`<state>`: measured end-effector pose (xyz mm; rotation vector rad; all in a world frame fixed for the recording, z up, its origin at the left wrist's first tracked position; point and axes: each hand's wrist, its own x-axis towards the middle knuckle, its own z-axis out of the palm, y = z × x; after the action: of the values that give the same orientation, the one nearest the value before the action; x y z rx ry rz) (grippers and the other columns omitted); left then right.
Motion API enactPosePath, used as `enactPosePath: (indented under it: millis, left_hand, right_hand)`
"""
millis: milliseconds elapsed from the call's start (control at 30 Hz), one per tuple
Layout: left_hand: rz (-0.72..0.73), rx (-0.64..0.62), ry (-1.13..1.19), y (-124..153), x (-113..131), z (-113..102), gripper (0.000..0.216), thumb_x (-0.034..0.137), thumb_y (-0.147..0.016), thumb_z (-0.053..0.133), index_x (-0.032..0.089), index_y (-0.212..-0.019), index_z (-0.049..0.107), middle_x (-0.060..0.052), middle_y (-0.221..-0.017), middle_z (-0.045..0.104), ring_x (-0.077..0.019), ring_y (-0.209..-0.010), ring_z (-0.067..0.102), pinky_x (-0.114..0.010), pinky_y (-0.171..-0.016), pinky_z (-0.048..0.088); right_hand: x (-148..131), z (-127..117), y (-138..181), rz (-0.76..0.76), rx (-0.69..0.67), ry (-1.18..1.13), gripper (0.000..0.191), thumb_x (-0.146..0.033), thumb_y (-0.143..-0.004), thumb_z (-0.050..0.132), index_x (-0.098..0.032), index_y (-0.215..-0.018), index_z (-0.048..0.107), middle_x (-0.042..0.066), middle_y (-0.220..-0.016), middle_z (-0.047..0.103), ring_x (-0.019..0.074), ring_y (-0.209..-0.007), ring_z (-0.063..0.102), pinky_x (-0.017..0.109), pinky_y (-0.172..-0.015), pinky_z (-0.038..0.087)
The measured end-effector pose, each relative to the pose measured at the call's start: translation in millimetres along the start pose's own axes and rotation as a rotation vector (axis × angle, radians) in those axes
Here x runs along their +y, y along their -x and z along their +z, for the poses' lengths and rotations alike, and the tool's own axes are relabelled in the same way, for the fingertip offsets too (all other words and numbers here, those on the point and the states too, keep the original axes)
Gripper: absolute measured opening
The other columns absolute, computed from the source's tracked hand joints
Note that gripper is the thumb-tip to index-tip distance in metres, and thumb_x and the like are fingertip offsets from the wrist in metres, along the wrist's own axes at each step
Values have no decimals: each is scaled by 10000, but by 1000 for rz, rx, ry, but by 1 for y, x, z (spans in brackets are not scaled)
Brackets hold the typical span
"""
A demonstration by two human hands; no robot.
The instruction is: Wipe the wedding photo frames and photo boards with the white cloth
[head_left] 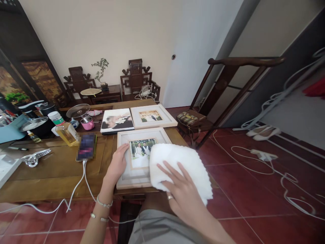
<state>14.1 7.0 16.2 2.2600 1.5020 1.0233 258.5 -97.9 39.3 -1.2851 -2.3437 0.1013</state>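
A white-framed photo [138,154] lies flat on the wooden table [50,169] near its front right corner. My left hand [117,166] rests on the frame's left edge, fingers curled over it. My right hand [179,189] lies flat with spread fingers on a white fluffy cloth [182,162], which covers the right side of the frame. A ring shows on one right finger, and bracelets circle my left wrist.
Behind lie a second white frame [153,116] and a photo canvas [117,120]. A phone [86,146] on a white cable, an oil bottle [64,130], a pink cup [87,122], and tongs [34,157] sit to the left. A dark chair [223,95] stands on the right; cables cross the red floor.
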Motion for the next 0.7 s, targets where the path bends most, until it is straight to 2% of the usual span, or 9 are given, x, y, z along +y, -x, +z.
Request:
enactPosePath:
  millis: [100,233,433,700]
  left_hand:
    - [10,-12,-4,-1,0,-1,579,-64,-730,310,110,-1221,564,-117,-1296,568,-184,-1238,502,-394,-1110,353]
    - [4,-30,7,-1,0,-3,585,-62,-741,310,140,-1232,554,-101,-1312,557,-183,-1250,491,-410,-1113,345]
    - [20,-51,43,0,-4,-1,559,-53,-750,335,142,-1229,546,-110,-1345,527,-191,-1279,461,-419,-1121,326]
    - [-9,-57,12,1,-6,2,554,-65,-748,339,154,-1210,553,-114,-1372,500,-203,-1297,441,-445,-1109,335]
  right_hand:
    - [-14,9,0,-46,14,-34,354,-63,-586,463,-178,-842,679,88,-1435,408,286,-1371,254,560,-1132,67]
    - [-9,5,4,-73,-1,-28,400,-45,-587,440,-177,-886,669,102,-1435,410,258,-1366,273,535,-1130,133]
    - [21,-10,-6,-56,-43,27,448,-19,-622,398,-153,-980,634,149,-1394,460,224,-1356,300,505,-1122,200]
    - [67,-10,-66,-58,-152,156,456,-26,-720,397,-117,-1136,561,214,-1301,532,253,-1330,349,505,-1093,228]
